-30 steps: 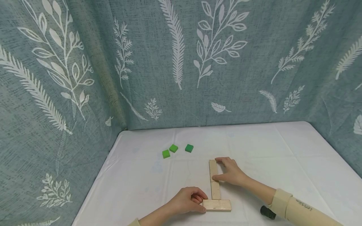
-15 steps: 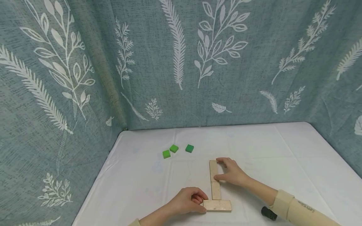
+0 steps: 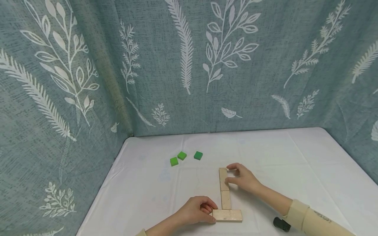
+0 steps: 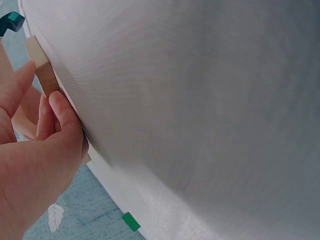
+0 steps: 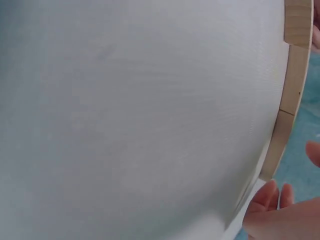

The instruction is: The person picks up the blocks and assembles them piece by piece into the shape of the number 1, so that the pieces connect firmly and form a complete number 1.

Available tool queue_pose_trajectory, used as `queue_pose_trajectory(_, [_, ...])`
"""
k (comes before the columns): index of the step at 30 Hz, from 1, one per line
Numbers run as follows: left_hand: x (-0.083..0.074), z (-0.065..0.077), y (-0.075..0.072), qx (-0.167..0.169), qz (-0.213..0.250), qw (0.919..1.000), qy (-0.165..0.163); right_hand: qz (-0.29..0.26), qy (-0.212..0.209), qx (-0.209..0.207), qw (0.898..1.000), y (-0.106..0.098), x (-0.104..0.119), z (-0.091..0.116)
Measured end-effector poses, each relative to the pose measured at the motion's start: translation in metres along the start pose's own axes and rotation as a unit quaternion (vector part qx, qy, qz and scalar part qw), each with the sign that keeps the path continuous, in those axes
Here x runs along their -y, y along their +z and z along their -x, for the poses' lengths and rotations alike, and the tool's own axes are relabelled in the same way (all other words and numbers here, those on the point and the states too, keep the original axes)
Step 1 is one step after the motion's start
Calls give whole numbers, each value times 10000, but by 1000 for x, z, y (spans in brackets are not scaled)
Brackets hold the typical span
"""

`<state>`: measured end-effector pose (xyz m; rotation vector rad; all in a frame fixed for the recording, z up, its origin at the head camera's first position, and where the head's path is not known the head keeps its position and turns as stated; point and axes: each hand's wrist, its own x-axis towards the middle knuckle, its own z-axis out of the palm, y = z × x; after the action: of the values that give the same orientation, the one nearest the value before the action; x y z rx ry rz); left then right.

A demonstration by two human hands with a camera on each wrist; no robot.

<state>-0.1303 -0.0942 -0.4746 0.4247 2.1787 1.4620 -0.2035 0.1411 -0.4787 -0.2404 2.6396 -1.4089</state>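
Note:
Several pale wooden blocks lie flat on the white-covered table: a crosswise wooden block (image 3: 227, 215) nearest me, and beyond it a middle block (image 3: 225, 199) and a far block (image 3: 223, 179) end to end in a line. My left hand (image 3: 197, 209) pinches the crosswise block's left end between thumb and fingers, as the left wrist view also shows with the block end (image 4: 46, 75). My right hand (image 3: 243, 178) hovers at the far block's right side, fingertips (image 5: 267, 192) by its far end. Its thumb (image 5: 313, 152) stands apart from the wood in the right wrist view.
Two light green pieces (image 3: 174, 161) and a darker green piece (image 3: 198, 155) lie farther back, left of the block line. A dark cylindrical object (image 3: 282, 224) lies beside the right sleeve. A leaf-patterned curtain (image 3: 189, 108) borders the table's back and sides.
My right hand has eased slightly off the far block, its thumb shifting a little up and to the right. My left hand and the blocks stay in place.

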Motion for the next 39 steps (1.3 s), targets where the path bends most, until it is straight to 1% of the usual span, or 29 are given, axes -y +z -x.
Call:
queue_pose_trajectory(4, [0,0,0,-4,0,10000,7,-258,180,-39,9995,0,3,-3])
queue_pose_trajectory(8, [0,0,0,-9,-23,10000,-9,-582,274,-6,9979,1,5,-7])
queue_pose_trajectory(12, [1,0,0,-18,-6,10000,-10,-901,206,24,9957,1,5,-10])
queue_pose_trajectory(15, [1,0,0,-14,12,10000,-3,-1035,101,40,9946,2,5,-11])
queue_pose_trajectory(22, [1,0,0,-6,12,10000,-24,-1160,-156,133,9930,6,10,-19])
queue_pose_trajectory(26, [1,0,-1,-5,49,10000,-12,-1308,-152,187,9911,8,16,-26])
queue_pose_trajectory(32, [1,-1,0,-4,110,9999,-16,-1253,-284,225,9915,13,24,-39])
queue_pose_trajectory(38, [1,0,-1,3,95,9999,-40,-1177,-418,351,9915,19,29,-50])
queue_pose_trajectory(39, [1,0,-1,2,75,10000,-42,-1149,-452,368,9917,18,34,-49])
